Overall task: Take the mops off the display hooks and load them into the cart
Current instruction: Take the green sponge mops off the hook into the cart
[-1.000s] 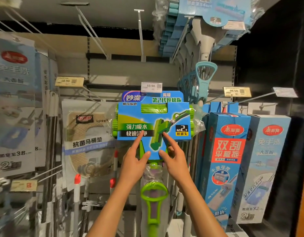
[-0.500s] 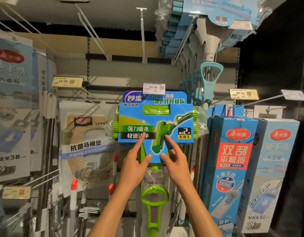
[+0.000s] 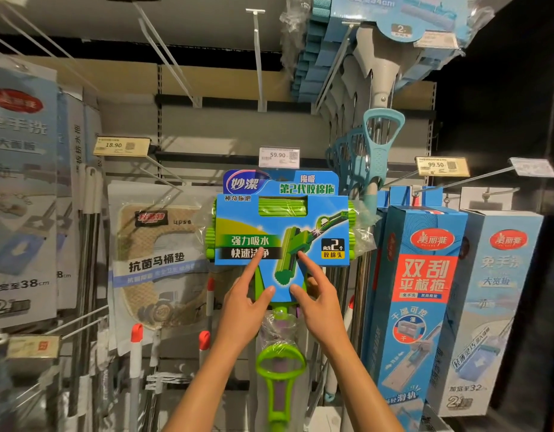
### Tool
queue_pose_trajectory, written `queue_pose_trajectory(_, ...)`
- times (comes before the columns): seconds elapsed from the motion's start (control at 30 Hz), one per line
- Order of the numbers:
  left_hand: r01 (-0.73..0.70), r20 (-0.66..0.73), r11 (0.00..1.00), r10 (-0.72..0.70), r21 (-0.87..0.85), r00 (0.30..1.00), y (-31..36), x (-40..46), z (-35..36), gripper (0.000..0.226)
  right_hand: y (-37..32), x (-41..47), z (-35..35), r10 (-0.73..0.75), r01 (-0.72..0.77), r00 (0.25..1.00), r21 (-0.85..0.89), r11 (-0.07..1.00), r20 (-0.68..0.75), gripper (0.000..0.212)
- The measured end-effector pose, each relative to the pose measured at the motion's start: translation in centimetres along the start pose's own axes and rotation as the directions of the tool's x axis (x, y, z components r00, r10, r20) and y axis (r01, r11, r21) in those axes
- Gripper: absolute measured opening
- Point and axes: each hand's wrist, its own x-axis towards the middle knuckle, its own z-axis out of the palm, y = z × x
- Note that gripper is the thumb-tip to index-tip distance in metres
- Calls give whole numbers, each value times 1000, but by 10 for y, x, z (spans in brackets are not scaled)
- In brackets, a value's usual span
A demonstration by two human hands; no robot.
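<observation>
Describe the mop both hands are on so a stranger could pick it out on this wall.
On the hook wall, find the 59.90 price tag at centre. Directly below hangs the green sponge mop, between the beige toilet seat mat pack and tall blue boxes. It alone has a lime-green roller and loop handle.

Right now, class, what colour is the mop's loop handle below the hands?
Bright green loop handle, head view.

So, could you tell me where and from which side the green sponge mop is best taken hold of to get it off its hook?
Probably at the narrow neck just under the blue card of the green sponge mop, coming from the front with one hand on each side. The head is wide and film-wrapped, while the neck tapers. The left hand and right hand already flank it, fingers extended.
</observation>
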Motion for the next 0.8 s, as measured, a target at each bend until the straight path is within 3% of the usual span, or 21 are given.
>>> queue_pose_trajectory(0.8, 42, -32, 999, -43, -24, 999, -5, -15, -4, 76, 10, -9, 2, 29, -28, 999, -34, 999, 42, 63)
